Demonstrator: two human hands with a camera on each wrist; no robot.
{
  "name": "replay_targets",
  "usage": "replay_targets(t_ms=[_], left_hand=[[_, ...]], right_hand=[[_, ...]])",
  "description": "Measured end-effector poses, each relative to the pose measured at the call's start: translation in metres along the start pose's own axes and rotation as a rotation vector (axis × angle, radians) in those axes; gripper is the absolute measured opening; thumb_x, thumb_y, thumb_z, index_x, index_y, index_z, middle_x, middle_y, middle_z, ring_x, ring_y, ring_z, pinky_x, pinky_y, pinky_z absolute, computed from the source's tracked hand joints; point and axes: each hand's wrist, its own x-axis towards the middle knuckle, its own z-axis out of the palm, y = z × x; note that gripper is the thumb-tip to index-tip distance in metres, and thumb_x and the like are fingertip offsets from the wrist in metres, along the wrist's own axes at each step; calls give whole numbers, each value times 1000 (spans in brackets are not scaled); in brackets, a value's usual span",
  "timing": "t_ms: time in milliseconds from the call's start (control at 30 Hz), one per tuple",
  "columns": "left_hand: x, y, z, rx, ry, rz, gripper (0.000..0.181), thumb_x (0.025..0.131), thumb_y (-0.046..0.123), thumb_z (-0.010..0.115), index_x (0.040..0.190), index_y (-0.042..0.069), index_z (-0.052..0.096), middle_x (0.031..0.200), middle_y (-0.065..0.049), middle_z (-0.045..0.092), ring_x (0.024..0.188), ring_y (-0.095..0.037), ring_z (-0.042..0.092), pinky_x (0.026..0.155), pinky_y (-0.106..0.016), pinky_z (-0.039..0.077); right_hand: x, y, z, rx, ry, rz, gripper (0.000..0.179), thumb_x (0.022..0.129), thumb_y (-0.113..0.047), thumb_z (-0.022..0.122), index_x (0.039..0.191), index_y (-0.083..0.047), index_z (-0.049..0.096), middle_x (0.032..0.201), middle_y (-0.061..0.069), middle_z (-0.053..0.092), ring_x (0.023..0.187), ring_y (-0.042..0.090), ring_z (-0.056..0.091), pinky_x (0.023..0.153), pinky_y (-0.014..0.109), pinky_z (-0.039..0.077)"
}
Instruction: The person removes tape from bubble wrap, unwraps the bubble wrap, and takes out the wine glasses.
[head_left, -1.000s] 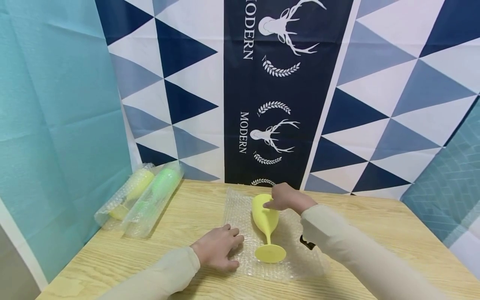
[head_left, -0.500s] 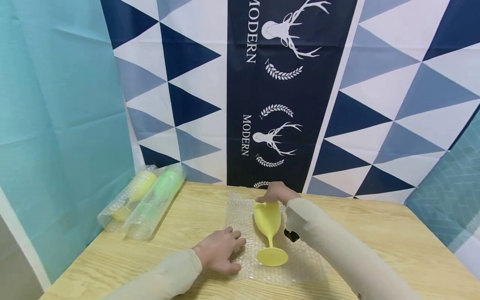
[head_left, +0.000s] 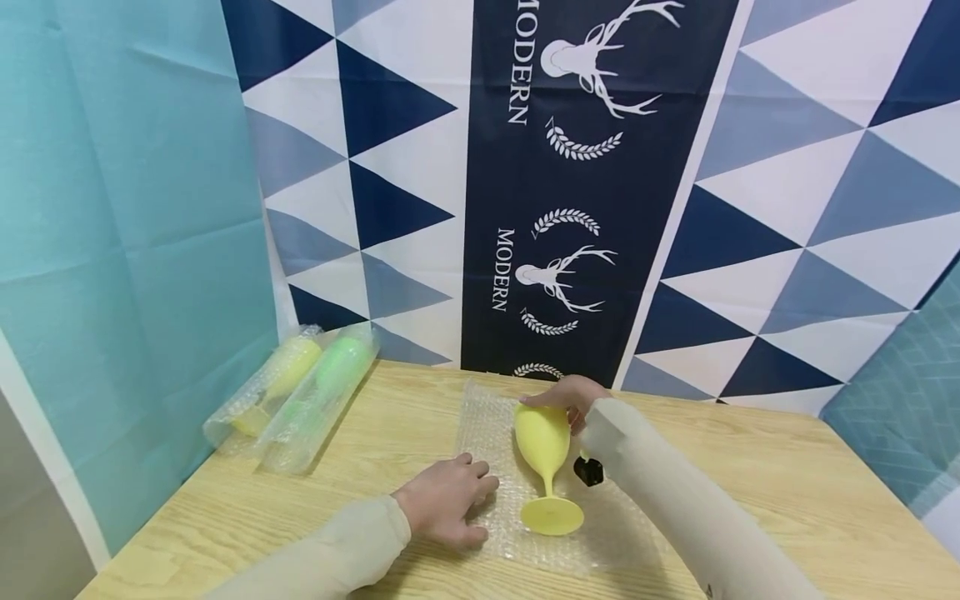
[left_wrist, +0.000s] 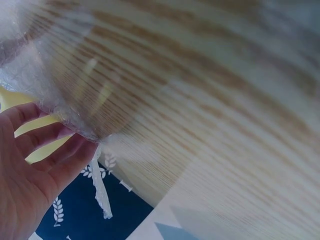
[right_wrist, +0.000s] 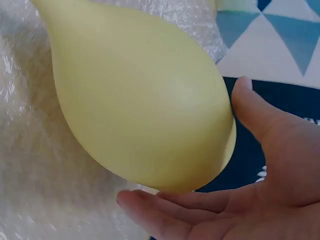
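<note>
A pale yellow goblet (head_left: pixel 542 437) lies on its side on a sheet of bubble wrap (head_left: pixel 487 417), its round foot toward me and its bowl pointing away. My right hand (head_left: pixel 573 398) holds the bowl at its rim. In the right wrist view, the thumb is at one side of the bowl (right_wrist: pixel 145 100) and the fingers (right_wrist: pixel 150 210) run along the other. My left hand (head_left: pixel 447 504) rests with spread, relaxed fingers on the left edge of the bubble wrap. The left wrist view shows its fingertips at the wrap, with yellow showing between the fingers (left_wrist: pixel 70 162).
At the back left of the wooden table (head_left: pixel 405 417) lie two wrapped goblets, one yellow (head_left: pixel 288 375) and one green (head_left: pixel 330 379), side by side. A patterned cloth (head_left: pixel 408 167) hangs behind the table, and a teal curtain (head_left: pixel 142 208) hangs on the left.
My right hand has shifted from the bowl's right side to its far rim, and its fingers now come round the right side. The left hand stays on the wrap. The head view has shifted slightly.
</note>
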Motion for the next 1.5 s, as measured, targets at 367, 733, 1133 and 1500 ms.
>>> replay_targets(t_ms=[367, 733, 1133, 1500], left_hand=[[1, 1, -5, 3, 6, 5, 40, 75, 54, 63, 100, 23, 56, 85, 10, 51, 73, -6, 43, 60, -18, 38], [4, 1, -6, -15, -10, 3, 39, 76, 54, 62, 99, 23, 54, 85, 10, 49, 73, -6, 41, 59, -17, 34], [6, 0, -6, -5, -2, 6, 38, 75, 53, 62, 98, 24, 55, 83, 11, 48, 72, -6, 40, 57, -17, 33], [0, 0, -2, -1, 8, -2, 35, 75, 53, 63, 92, 24, 52, 81, 11, 46, 70, -5, 38, 56, -16, 31]], right_hand=[[33, 17, 1, 369, -53, 134, 114, 59, -58, 84, 136, 8, 33, 127, 30, 46, 103, 37, 56, 88, 51, 55], [9, 2, 3, 365, -99, 175, 85, 74, -55, 76, 123, 5, 42, 103, 19, 55, 90, 31, 61, 84, 56, 55], [20, 6, 5, 341, -150, 140, 75, 74, -51, 76, 117, 2, 44, 98, 15, 55, 86, 27, 59, 77, 50, 58], [20, 24, -3, 525, -265, 19, 60, 84, -42, 67, 120, 0, 44, 102, 10, 54, 92, 23, 55, 84, 37, 54]])
